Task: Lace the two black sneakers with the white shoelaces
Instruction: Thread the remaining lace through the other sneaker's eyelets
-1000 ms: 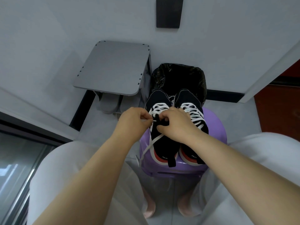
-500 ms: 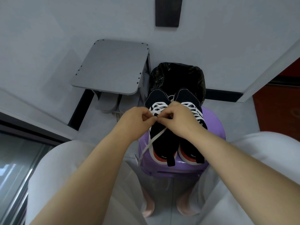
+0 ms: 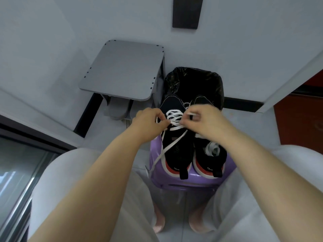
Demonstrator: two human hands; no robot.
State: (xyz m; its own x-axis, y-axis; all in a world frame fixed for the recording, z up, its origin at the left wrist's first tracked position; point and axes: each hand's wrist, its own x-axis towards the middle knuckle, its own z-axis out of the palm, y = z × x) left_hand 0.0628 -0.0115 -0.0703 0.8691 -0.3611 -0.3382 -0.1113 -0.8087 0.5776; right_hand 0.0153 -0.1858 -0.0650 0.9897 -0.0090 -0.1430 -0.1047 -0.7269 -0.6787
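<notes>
Two black sneakers stand side by side on a purple stool point(image 3: 157, 173), toes away from me. The left sneaker point(image 3: 176, 151) has a white shoelace point(image 3: 174, 117) crossed over its front eyelets. My left hand point(image 3: 148, 119) pinches one end of that lace at the shoe's left side. My right hand point(image 3: 204, 119) pinches the other end above the tongue. A loose length of lace point(image 3: 164, 151) trails down over the stool's left edge. The right sneaker point(image 3: 209, 154) is partly hidden by my right hand; a bundle of white lace lies in its opening.
A black-lined waste bin point(image 3: 194, 81) stands just behind the stool. A grey tablet-arm desk point(image 3: 124, 72) is at the back left. My knees in pale trousers flank the stool. A glass panel is at the far left, a white door frame at the right.
My hands have moved apart and forward towards the toe, drawing the lace out sideways. More of the left sneaker's tongue and the right sneaker's opening now show.
</notes>
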